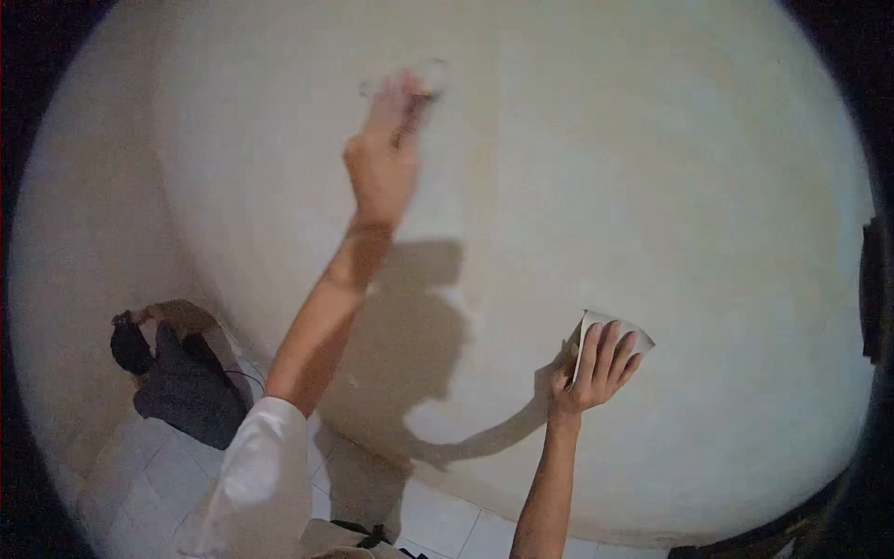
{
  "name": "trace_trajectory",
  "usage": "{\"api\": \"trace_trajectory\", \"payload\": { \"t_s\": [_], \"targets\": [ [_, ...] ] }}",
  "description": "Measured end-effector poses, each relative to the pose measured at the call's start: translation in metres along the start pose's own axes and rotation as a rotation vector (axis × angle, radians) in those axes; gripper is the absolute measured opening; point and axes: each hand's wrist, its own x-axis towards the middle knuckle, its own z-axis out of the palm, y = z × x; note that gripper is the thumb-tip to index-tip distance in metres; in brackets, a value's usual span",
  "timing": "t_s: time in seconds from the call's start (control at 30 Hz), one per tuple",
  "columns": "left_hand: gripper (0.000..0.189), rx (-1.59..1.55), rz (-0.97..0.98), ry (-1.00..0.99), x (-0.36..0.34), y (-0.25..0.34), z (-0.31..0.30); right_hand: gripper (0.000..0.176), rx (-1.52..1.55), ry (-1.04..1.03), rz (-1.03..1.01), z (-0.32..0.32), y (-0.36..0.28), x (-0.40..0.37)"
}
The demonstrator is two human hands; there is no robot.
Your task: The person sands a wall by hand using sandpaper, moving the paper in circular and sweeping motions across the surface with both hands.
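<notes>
My left hand (384, 154) is raised high against a cream wall (652, 186), motion-blurred, with its fingers closed on a small pale piece (410, 82) at the fingertips; what the piece is I cannot tell. The left arm wears a white sleeve (256, 466). My right hand (596, 371) is lower and to the right, pressing a folded pale sheet (615, 328), like sandpaper, flat on the wall with the fingers spread over it. Both hands cast shadows on the wall.
Another person (172, 373) in dark clothes crouches at the lower left where the wall meets a white tiled floor (438, 522). A dark fixture (872, 289) sits at the wall's right edge.
</notes>
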Motion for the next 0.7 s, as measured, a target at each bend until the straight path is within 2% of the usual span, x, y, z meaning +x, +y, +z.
{"api": "trace_trajectory", "payload": {
  "t_s": [0.07, 0.13, 0.23, 0.33, 0.37, 0.4, 0.47, 0.6, 0.67, 0.7],
  "targets": [
    [0.042, 0.096, 0.310, -0.090, -0.024, 0.027, 0.016, 0.033, -0.017, -0.003, 0.001, 0.001, 0.003, 0.000],
    [0.049, 0.027, 0.513, -0.202, -0.043, 0.047, 0.030, 0.032, -0.015, -0.002, -0.003, 0.001, 0.002, -0.001],
    [0.051, -0.125, 0.556, -0.301, -0.040, 0.065, 0.021, 0.031, -0.019, 0.015, -0.034, 0.003, 0.006, -0.003],
    [0.051, -0.046, 0.505, -0.198, -0.012, 0.029, 0.015, 0.035, -0.027, -0.015, -0.016, 0.001, 0.006, -0.004],
    [0.049, -0.077, 0.371, -0.174, -0.001, 0.011, 0.011, 0.043, 0.008, -0.001, -0.020, 0.003, 0.009, -0.006],
    [0.047, -0.107, 0.237, -0.146, 0.007, -0.006, 0.005, 0.043, 0.013, -0.006, -0.016, 0.004, 0.008, -0.006],
    [0.042, -0.003, -0.081, -0.105, 0.022, -0.015, -0.017, 0.049, -0.029, -0.007, 0.006, 0.003, 0.007, -0.005],
    [0.038, 0.065, 0.000, 0.005, 0.011, -0.013, -0.004, 0.041, -0.010, 0.016, -0.038, 0.004, 0.007, -0.003],
    [0.039, 0.024, 0.240, 0.016, -0.009, 0.011, 0.016, 0.041, -0.021, 0.038, -0.063, 0.008, 0.011, -0.006],
    [0.041, -0.026, 0.266, -0.080, -0.019, 0.027, 0.020, 0.041, -0.026, 0.039, -0.069, 0.007, 0.013, -0.006]
  ]
}}
